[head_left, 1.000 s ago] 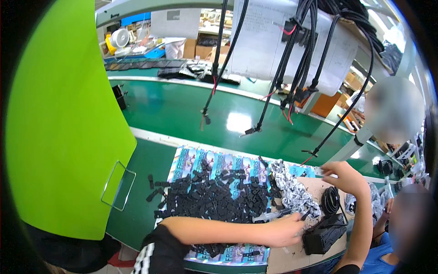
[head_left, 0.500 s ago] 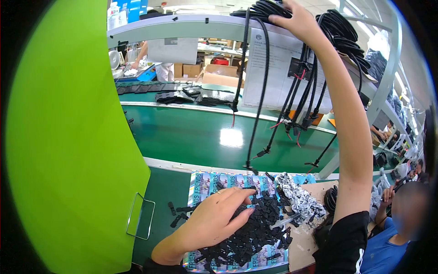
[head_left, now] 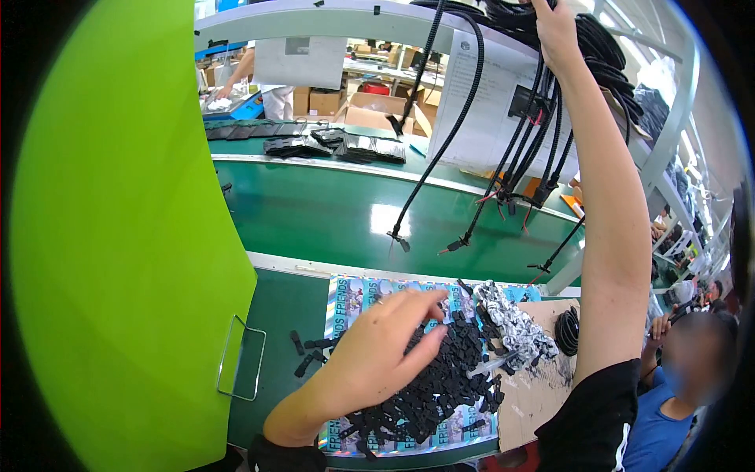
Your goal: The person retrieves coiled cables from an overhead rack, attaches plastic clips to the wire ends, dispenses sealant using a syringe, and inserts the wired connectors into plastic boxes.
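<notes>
My left hand hovers over a heap of small black parts, with its thumb and index finger apart and nothing visible between them. The heap lies on printed sheets. Raised to the top of the view, my right hand has its fingers closed at a black cable among the coils on the rack; its fingertips are partly cut off. Several black cables with red wire ends hang from the rack. Right of the heap are a crumpled black-and-white pile and a clear tool.
A large lime-green panel with a wire handle fills the left side. The rack beam crosses above the green belt. Cardboard and a cable coil lie at right. A person in blue is at the lower right.
My right hand has gone up from the bench to the cable coils and closed there. My left hand has moved left over the heap. The black box on the cardboard no longer shows.
</notes>
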Tool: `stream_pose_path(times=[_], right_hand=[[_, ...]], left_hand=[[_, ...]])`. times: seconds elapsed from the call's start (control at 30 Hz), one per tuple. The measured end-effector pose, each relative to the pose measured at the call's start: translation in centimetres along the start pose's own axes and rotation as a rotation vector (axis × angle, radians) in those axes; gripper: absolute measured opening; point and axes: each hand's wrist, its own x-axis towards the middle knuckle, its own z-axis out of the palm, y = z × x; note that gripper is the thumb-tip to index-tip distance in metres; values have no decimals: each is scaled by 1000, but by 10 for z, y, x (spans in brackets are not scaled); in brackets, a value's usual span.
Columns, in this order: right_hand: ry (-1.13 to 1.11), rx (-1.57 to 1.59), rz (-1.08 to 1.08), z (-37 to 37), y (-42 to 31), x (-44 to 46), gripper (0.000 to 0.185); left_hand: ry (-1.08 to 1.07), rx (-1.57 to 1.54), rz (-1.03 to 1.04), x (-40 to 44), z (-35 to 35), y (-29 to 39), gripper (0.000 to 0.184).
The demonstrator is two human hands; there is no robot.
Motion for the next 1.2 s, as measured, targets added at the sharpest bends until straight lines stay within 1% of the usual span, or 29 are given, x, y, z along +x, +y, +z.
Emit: stream_pose_path(times=[0.03,0.13,0.17,0.2,0.23,0.27,0.3,0.33,0.4,0.43,0.47,0.5,0.53,0.57,0.6,0.67,0.73,0.77,0.8,0.83,0.87,0.93,0.97,1.0,1.07,1.13,1.17,1.2], right_hand=[[10,44,-29,2,-9,-7,20],[47,-70,-314,0,-46,-37,16],[-3,-146,-267,-7,-64,-52,13],[-48,-101,-296,-14,-74,-65,14],[8,-68,-472,-8,-92,-92,14],[-81,-114,-403,-23,-102,-104,14],[-94,6,-457,-24,-105,-123,15],[-173,-50,-528,-35,-108,-135,19],[-201,19,-481,-41,-120,-167,23],[-213,54,-456,-43,-126,-183,25],[-224,27,-388,-51,-124,-199,23],[-236,-1,-319,-59,-123,-216,21],[-261,-54,-221,-66,-115,-241,16],[-215,-30,-128,-60,-109,-269,18],[-170,2,-41,-50,-100,-296,21],[-271,-84,-170,-42,-70,-347,29],[-377,-160,-382,-31,-25,-397,27],[-435,-174,-434,-30,-13,-415,28],[-492,-190,-494,-31,-2,-431,29],[-573,-226,-469,-33,11,-449,24],[-703,-246,-437,-37,19,-461,24],[-974,-280,-382,-49,31,-480,25],[-1128,-282,-348,-52,37,-487,34],[-1078,-276,-301,-55,29,-485,38],[-980,-262,-200,-67,-9,-467,44],[-879,-85,-85,-76,-43,-449,53],[-920,-17,-190,-81,-44,-449,51],[-867,18,-313,-84,-48,-452,49]], left_hand=[[45,21,6,1,0,-1,41],[302,50,-47,7,0,-5,52],[377,154,24,8,-1,-16,58],[484,204,53,11,-2,-19,60],[588,254,82,14,-2,-22,62],[691,303,114,18,-2,-24,64],[749,358,139,23,-2,-25,62],[799,409,165,28,0,-26,60],[675,278,87,24,7,-27,53],[500,100,-20,15,7,-27,48],[320,-78,-137,7,7,-26,43],[214,-79,-192,-3,7,-20,28],[226,-145,-216,-21,6,-13,20],[328,-194,-254,-33,7,-2,17],[328,-169,-241,-45,-2,3,17],[376,-206,-369,-64,-15,15,17],[460,-195,-487,-74,-17,22,16],[390,-136,-628,-74,-15,23,17],[311,-223,-679,-73,-13,16,18],[234,-313,-725,-72,-9,0,19],[159,-407,-769,-72,-4,-19,20],[91,-633,-789,-70,13,-58,19],[105,-708,-801,-66,24,-68,18],[121,-784,-811,-59,37,-74,18],[57,-816,-829,-44,58,-80,16],[86,-957,-893,-26,79,-79,21],[96,-979,-911,-18,89,-83,27],[103,-1003,-928,-11,96,-89,33]])
